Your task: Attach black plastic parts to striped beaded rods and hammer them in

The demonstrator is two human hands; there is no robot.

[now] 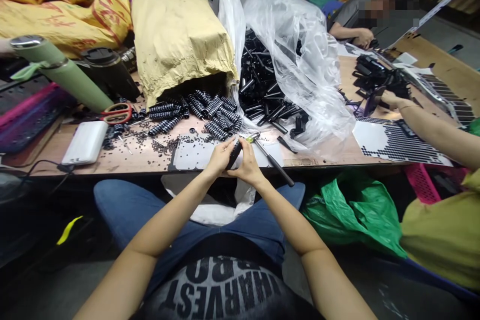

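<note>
At the table's front edge, my left hand [220, 156] and my right hand [247, 161] close on a long black plastic piece [234, 154] held between them. Its far end points up and away from me; my fingers hide part of it. Just right of my right fingers lies a thin rod tool with a black grip [279, 169], its grip sticking out over the edge. A small yellow-green piece [250, 139] shows by my right fingertips. Under and beyond my hands is a pale flat sheet [191, 152].
Black-and-white ribbed cylinders [221, 115] spill from a yellow paper sack [180, 35]. A clear plastic bag [300, 55] holds glossy black parts [258, 80]. Red-handled scissors [117, 113], a white box [84, 142] and a green bottle [63, 72] stand left. Co-workers' arms [438, 125] reach in from the right.
</note>
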